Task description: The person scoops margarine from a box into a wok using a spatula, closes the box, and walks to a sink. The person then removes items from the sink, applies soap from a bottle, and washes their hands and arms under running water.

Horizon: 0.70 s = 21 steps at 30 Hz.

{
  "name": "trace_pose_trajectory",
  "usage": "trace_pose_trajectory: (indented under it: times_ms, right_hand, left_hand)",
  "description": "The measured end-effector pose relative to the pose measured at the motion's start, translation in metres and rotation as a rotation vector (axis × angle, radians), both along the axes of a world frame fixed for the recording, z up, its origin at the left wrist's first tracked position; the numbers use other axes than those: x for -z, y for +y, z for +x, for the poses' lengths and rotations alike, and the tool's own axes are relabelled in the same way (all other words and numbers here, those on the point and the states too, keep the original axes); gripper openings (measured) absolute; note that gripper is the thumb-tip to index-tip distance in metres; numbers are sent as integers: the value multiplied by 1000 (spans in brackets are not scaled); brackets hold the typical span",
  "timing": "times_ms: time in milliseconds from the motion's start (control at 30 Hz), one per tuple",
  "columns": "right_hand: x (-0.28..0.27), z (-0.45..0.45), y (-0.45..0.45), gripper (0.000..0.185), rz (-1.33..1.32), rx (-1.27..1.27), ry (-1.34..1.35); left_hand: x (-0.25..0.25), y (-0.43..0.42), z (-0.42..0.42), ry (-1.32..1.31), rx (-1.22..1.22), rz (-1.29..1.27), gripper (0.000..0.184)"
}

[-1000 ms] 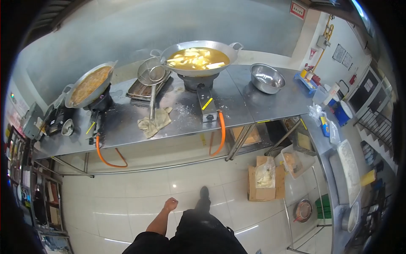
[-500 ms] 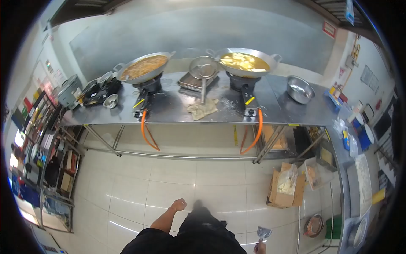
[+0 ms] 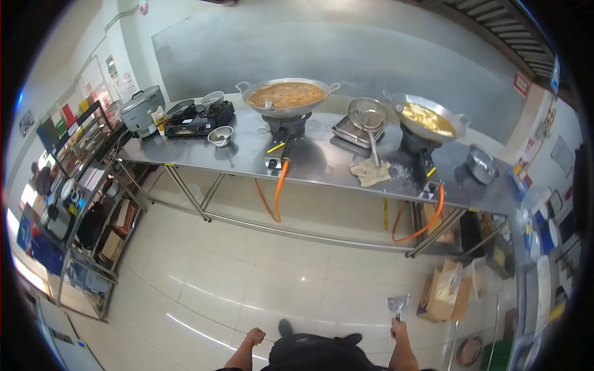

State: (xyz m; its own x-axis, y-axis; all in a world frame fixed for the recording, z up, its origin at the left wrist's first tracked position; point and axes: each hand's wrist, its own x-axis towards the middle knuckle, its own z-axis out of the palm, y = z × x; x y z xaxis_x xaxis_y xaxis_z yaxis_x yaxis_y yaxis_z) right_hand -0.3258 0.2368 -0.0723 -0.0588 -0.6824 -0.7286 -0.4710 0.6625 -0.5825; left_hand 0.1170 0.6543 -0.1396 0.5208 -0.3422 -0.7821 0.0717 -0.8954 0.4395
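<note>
My right hand (image 3: pixel 399 329) is wrapped round the handle of a metal spatula (image 3: pixel 398 303), low at the right of the head view, its wide flat blade pointing up and away from me over the floor. My left hand (image 3: pixel 255 336) hangs over the tiles with its fingers curled in and no object showing in it. Both hands are well short of the steel table (image 3: pixel 322 162). On burners there stand a wok of reddish-brown food in liquid (image 3: pixel 288 96) and a wok of pale pieces in yellow oil (image 3: pixel 427 117).
Between the woks, a strainer (image 3: pixel 367 115) leans over a rack tray, by a cloth (image 3: pixel 371 173). A black portable stove (image 3: pixel 199 119), small bowl (image 3: pixel 220 136) and rice cooker (image 3: pixel 142 111) stand left; a steel bowl (image 3: pixel 482 164) right. Orange hoses (image 3: pixel 281 191) hang down. A cardboard box (image 3: pixel 447 297) sits low right.
My view has turned left and tilted, so the table and woks sit further right. My right hand with the spatula has come up and forward into fuller view; the left is lower in the frame.
</note>
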Motion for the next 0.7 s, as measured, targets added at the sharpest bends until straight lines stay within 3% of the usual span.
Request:
trace_pose_trajectory:
  times_ms: [67,200,267,333,467,600,700]
  right_hand:
    - [10,53,23,29,58,34,-95]
    - [10,131,53,29,76,-312,-81]
    - [-13,157,54,30,107,-404,-124]
    - [-31,174,47,32,51,-529,-69]
    - [-65,181,40,36,-95,-473,31]
    - [-56,154,35,40,-169,-251,122]
    - [-43,110,43,44,-173,-95,85]
  left_hand:
    - [3,51,30,81,-58,71,36]
    - [-3,129,68,189,-593,40,26]
    - [14,156,91,249,-550,-110,24]
    - [23,157,112,321,-708,-47,26]
    - [7,106,107,216,-635,-81,27]
    - [-4,34,93,246,-472,-111,29]
    - [-18,-18,75,219,-168,-125,29]
